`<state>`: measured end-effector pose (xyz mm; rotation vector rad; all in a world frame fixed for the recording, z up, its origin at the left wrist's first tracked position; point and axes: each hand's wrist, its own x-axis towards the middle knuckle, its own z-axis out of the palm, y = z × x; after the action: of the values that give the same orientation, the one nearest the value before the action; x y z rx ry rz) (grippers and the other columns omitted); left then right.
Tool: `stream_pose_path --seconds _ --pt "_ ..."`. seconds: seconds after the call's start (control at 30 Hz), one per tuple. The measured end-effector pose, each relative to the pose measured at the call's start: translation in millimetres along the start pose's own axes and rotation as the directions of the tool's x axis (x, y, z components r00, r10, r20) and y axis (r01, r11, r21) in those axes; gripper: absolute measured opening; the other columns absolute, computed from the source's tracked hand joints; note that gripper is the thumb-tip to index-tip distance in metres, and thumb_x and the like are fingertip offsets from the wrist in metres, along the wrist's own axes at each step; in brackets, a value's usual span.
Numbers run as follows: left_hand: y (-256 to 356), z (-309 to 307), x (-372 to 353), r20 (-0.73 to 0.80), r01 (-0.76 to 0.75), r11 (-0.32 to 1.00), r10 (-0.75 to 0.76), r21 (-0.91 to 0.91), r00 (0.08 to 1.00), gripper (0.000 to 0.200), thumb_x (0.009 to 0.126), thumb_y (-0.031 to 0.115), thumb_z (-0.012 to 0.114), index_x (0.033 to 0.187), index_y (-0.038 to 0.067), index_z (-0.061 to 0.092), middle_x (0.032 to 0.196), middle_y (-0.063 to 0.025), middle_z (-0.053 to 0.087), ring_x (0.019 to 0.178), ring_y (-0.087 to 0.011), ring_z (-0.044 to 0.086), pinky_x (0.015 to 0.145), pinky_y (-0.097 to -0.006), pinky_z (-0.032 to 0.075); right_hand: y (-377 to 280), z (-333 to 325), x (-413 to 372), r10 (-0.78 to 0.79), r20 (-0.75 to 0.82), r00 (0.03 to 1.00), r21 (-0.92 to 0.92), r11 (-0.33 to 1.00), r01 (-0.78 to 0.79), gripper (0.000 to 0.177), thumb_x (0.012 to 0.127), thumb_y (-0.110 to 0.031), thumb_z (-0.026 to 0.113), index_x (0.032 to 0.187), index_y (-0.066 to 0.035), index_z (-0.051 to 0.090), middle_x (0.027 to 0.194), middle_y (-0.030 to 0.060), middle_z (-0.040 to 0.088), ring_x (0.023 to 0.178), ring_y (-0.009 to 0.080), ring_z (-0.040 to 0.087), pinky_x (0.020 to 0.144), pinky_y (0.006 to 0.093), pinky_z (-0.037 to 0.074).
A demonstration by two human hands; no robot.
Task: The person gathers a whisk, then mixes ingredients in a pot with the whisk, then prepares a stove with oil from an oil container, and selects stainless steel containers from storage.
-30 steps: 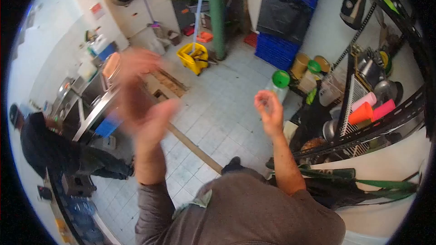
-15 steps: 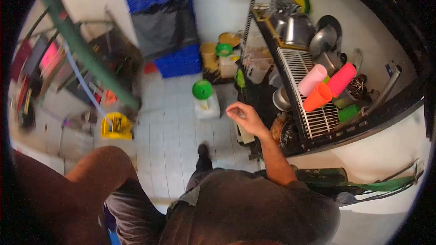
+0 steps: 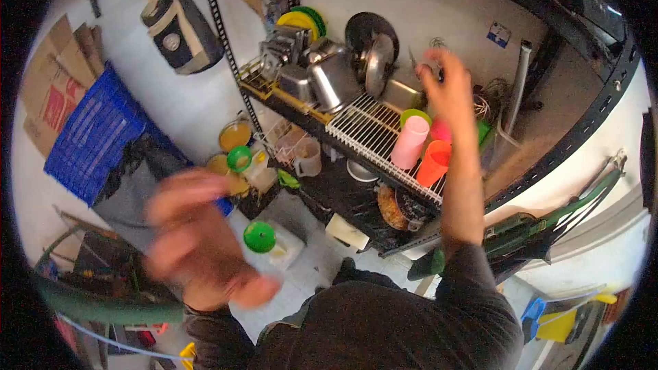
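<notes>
My right hand [image 3: 452,92] is raised over the wire rack on the shelf, fingers curved with a gap between thumb and forefinger. Dark utensil handles show by its fingertips; whether they touch cannot be seen. Below and left of this hand stand a pale pink cup [image 3: 410,142], an orange cup [image 3: 433,164] and a bright pink cup [image 3: 441,130], partly hidden by the forearm. A lime green cup [image 3: 415,118] is behind the pale one. My left hand [image 3: 202,240], blurred by motion, hangs in the air at lower left with its fingers apart, holding nothing.
Metal pans [image 3: 334,81], a round lid [image 3: 379,65] and yellow and green plates [image 3: 301,22] crowd the rack's far end. On the floor are a white container with a green top [image 3: 260,237] and blue crates [image 3: 92,133]. A green bag [image 3: 521,233] hangs at right.
The view has swung right toward the shelf. My right hand has risen from beside the shelf to above the rack. My left hand has come into view.
</notes>
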<state>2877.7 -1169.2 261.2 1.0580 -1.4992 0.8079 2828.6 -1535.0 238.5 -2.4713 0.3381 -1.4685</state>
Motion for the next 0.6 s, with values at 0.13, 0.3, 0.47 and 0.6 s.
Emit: stream_pose_path --seconds 0.13,0.3,0.47,0.6 --pt "-41.1 47.3 -102.3 0.464 0.792 0.593 -0.666 -0.146 0.584 0.054 0.072 0.01 0.066 0.118 0.001 0.04 0.111 -0.013 0.049 0.092 -0.0204 0.051 0.082 -0.0333 0.04 155.0 27.1 115.5 0.265 0.083 0.961 -0.389 0.896 -0.214 0.041 0.067 -0.027 0.069 0.093 0.003 0.058 0.091 0.0192 0.06 0.082 0.029 0.059 0.074 0.0356 0.045" --pt "-49.6 39.8 -250.6 0.658 0.947 0.317 -0.723 0.043 0.212 0.05 0.08 0.017 0.063 0.122 0.006 0.04 0.114 -0.0078 0.049 0.095 -0.0156 0.05 0.083 -0.0315 0.042 237.9 65.5 125.7 0.566 0.393 0.725 -0.538 0.781 -0.318 0.046 0.063 -0.029 0.07 0.095 0.001 0.057 0.091 0.0189 0.06 0.083 0.0296 0.059 0.073 0.0367 0.046" --pt "-24.6 14.9 -305.0 0.495 0.987 -0.04 -0.861 0.157 -0.113 0.05 0.081 0.022 0.063 0.123 0.006 0.04 0.118 -0.0119 0.048 0.102 -0.0205 0.052 0.079 -0.0328 0.046 243.8 87.7 135.2 0.621 0.398 0.675 -0.612 0.728 -0.309 0.051 0.06 -0.032 0.072 0.098 -0.001 0.055 0.091 0.0186 0.059 0.084 0.0301 0.058 0.072 0.0378 0.047" --pt "-9.0 -15.3 -319.4 0.437 0.949 -0.174 -0.856 0.262 -0.277 0.051 0.081 0.027 0.062 0.122 0.005 0.041 0.114 -0.0169 0.05 0.093 -0.0262 0.057 0.079 -0.0334 0.046 229.7 73.1 151.8 0.575 0.353 0.738 -0.639 0.724 -0.258 0.056 0.057 -0.033 0.073 0.099 -0.002 0.054 0.09 0.0184 0.059 0.085 0.0306 0.058 0.071 0.0386 0.047"
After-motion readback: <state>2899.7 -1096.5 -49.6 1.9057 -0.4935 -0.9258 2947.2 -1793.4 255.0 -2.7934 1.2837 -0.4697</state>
